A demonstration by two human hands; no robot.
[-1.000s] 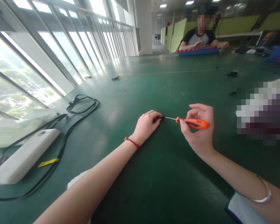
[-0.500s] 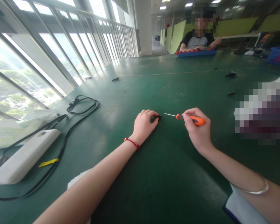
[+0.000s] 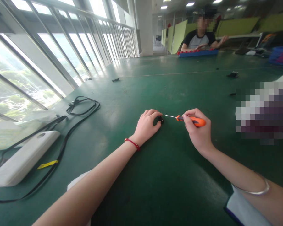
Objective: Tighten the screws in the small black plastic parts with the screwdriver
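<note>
My left hand (image 3: 147, 125) rests on the green table (image 3: 169, 175), fingers curled round a small black part (image 3: 160, 119) that it pins to the surface. My right hand (image 3: 198, 131) grips an orange-handled screwdriver (image 3: 191, 121), held almost level. Its thin metal tip points left and ends just short of the black part. A red cord circles my left wrist and a metal bangle sits on my right forearm.
A white power brick (image 3: 23, 158) with black cables (image 3: 82, 108) lies at the left by the windows. Small black parts (image 3: 233, 74) are scattered farther back. Another person sits at the far end behind a blue tray (image 3: 198, 53). A blurred patch covers the right edge.
The screwdriver tip came out of the black part and drew back to the right. My left hand turned the part under its fingers and kept it on the table.
</note>
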